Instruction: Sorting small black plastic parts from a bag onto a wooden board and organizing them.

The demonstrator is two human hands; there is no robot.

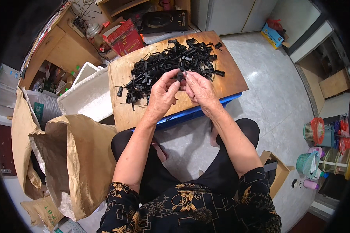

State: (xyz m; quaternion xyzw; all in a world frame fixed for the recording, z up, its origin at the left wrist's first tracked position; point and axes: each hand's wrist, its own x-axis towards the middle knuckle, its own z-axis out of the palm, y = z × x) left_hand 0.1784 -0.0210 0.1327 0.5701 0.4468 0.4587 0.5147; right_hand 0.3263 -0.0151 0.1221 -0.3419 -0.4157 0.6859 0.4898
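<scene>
Patterned shirt [190,206] | left fingers [170,73], right fingers [192,80] pinch black part [179,76] | blue-yellow box [271,36]: red bag [275,25] inside

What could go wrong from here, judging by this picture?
The small black part in the left hand, with the right hand close against it, might slip into the pile of black pieces and be hard to find. A stray piece near the wooden board's left edge could get knocked off.

From my distant seat, I see gold characters on the red box [129,43] on the far side, left of centre. Green lettering marks the small brown bag [41,213], near left; a green label [39,111] bears white characters.
</scene>
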